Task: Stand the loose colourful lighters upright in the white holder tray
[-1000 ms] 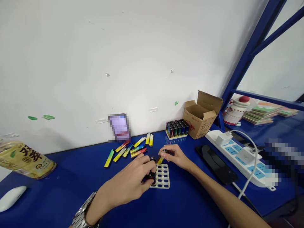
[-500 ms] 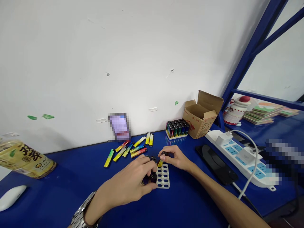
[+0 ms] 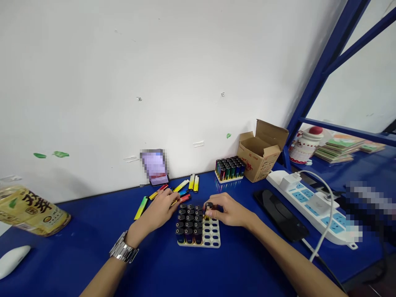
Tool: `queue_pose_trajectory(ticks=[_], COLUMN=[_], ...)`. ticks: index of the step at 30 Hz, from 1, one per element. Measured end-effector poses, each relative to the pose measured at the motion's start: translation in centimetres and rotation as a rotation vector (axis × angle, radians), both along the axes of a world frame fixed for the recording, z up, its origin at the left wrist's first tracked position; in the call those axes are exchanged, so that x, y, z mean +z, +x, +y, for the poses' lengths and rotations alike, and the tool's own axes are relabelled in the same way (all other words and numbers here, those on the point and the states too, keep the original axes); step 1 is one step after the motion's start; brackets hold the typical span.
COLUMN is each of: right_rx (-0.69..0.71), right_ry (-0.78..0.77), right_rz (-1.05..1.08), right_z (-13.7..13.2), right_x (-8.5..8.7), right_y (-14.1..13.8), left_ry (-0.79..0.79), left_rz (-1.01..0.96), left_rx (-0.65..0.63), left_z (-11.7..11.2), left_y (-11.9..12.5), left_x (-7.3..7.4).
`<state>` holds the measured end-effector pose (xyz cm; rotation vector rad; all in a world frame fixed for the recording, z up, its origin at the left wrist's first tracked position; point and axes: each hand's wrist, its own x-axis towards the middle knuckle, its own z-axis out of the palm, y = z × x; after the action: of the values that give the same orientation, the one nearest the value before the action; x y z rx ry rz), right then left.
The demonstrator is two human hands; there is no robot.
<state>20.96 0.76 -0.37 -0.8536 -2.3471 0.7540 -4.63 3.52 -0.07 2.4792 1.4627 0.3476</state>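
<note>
Right now the right hand (image 3: 230, 210) pinches a black-capped yellow lighter (image 3: 208, 207) upright over the white perforated plastic tray (image 3: 213, 236), at its far edge beside the standing lighters (image 3: 188, 222) filling its left rows. Left of the tray, the left hand (image 3: 160, 209) reaches with loosely curled fingers onto loose multicoloured lighters (image 3: 181, 192) lying flat. Beyond the tray stand a filled tray of lighters (image 3: 229, 168) and an open cardboard box (image 3: 262, 150).

This looks like a small packing workbench in a workshop or stockroom. A blue table (image 3: 93, 231) runs along a bare white wall (image 3: 154, 62) under a blue steel rack (image 3: 324, 66). On it stand trays of lighters (image 3: 229, 168), loose lighters (image 3: 173, 192), an open carton (image 3: 261, 150) and a power strip (image 3: 309, 202). A drink bottle (image 3: 27, 208) and a mouse (image 3: 12, 258) lie at the left end.
</note>
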Motion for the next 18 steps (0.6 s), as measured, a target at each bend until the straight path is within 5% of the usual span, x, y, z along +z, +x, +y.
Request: queue_pose_trajectory(ticks=[6, 10, 18], right_rx=[-0.065, -0.300, -0.472], right_ry=[-0.022, -0.058, 0.164], right_rz=[-0.064, 0.013, -0.489], right_z=[-0.2, 1.1, 4.2], right_x=[0.0, -1.2, -1.6], right_y=[0.2, 0.2, -3.0], left_ry=[-0.015, -0.045, -0.109], left_rz=[0.079, 0.166, 0.016], left_rx=[-0.027, -0.010, 0.117], left_z=[0.0, -0.2, -0.5], left_y=[0.5, 0.8, 0.6], left_x=[-0.8, -0.6, -1.1])
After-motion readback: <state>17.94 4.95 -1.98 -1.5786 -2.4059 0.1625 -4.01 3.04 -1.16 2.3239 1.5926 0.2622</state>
